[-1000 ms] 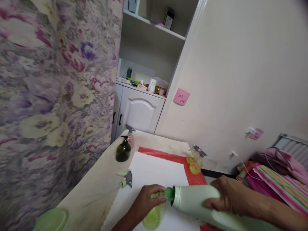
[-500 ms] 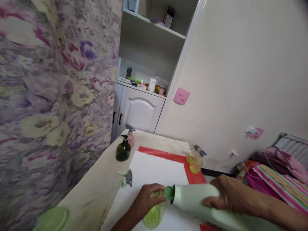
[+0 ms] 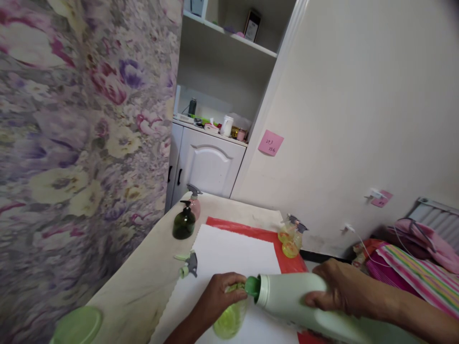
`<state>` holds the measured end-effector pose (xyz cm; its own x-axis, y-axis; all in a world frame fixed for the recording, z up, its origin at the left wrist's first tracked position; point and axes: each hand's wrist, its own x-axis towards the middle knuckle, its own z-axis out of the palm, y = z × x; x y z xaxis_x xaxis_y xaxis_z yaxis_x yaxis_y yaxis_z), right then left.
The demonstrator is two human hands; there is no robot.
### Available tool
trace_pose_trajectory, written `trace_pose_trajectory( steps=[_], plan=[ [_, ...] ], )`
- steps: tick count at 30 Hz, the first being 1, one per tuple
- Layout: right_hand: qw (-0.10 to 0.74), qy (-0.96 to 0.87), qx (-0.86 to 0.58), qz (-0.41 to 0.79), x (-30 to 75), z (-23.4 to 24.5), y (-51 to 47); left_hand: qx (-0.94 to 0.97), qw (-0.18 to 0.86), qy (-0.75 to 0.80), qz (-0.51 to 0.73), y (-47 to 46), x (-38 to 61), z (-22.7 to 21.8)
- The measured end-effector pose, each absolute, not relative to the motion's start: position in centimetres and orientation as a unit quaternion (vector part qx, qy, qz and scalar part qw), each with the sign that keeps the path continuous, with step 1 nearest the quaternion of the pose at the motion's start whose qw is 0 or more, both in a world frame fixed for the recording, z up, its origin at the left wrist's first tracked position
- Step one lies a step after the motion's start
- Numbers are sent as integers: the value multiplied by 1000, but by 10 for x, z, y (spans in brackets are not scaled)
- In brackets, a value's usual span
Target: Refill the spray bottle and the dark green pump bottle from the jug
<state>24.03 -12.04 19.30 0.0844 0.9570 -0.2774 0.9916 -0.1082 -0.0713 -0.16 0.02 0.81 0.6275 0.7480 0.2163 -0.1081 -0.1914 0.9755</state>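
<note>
My left hand [image 3: 218, 298] is closed round the neck of a small clear bottle with yellow-green liquid [image 3: 228, 323], standing on a white cloth [image 3: 229, 255]. My right hand [image 3: 339, 288] grips a large pale green jug [image 3: 304, 306], tipped on its side with its green spout [image 3: 253, 286] at the small bottle's mouth. A loose spray-trigger head [image 3: 189, 265] lies on the table just left of the cloth.
A dark green pump bottle [image 3: 183, 222] and a pink spray bottle [image 3: 194, 200] stand at the far left of the table. Two yellow spray bottles [image 3: 291, 239] stand on a red mat [image 3: 258, 234]. A green lid [image 3: 77, 326] lies near left. Floral curtain hangs left; striped bedding lies right.
</note>
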Motion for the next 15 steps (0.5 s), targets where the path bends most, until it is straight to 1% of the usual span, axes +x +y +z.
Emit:
trace_pose_trajectory(
  steps=[15],
  plan=[
    [64,682,718,-127,246,191,-119,686,581,240,366,2,0,6]
  ],
)
